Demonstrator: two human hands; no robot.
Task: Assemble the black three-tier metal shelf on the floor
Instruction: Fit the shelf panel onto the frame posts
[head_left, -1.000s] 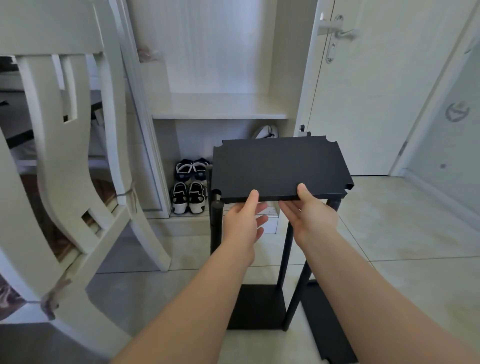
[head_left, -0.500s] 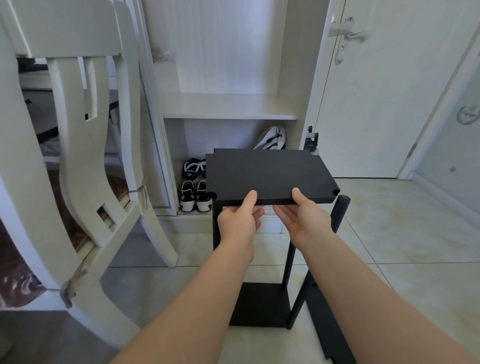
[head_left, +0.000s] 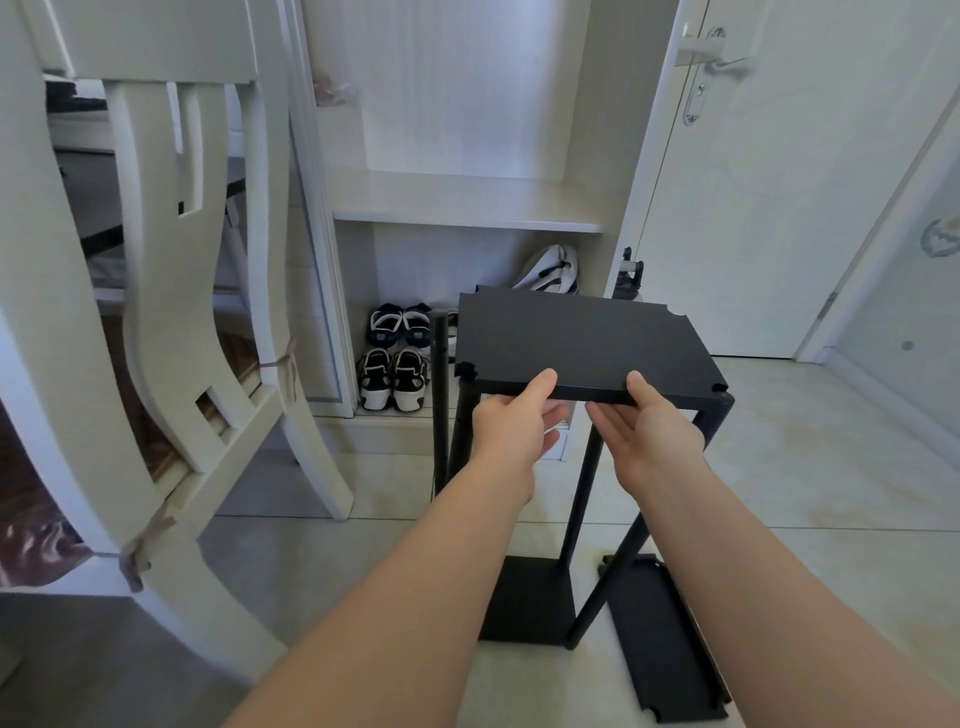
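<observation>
Item: top shelf panel (head_left: 582, 343), black, flat, notched at the corners. It sits roughly level at the head of the black posts (head_left: 582, 499), in front of the open cabinet (head_left: 467, 208).
- Your left hand (head_left: 511, 415) grips the panel's near edge, thumb on top and fingers curled beneath.
- Your right hand (head_left: 649, 431) grips the same edge just beside it, in the same way.
- The near-left notch meets a post top. The near-right corner lies against the right post (head_left: 717, 415).
- One thin post (head_left: 440, 405) stands just left of the panel, apart from its edge.

Item: base panel (head_left: 530, 597), black. It lies on the tile floor (head_left: 831, 467) with the posts rising from it.

Item: spare panel (head_left: 660, 639), black. It lies flat on the floor just right of the base.

Surroundings:
- White chair (head_left: 171, 260), at your left.
- Two pairs of shoes (head_left: 395, 364), in the cabinet's lower bay.
- Closed white door (head_left: 779, 208) with a lever handle (head_left: 711, 62), at the right.
</observation>
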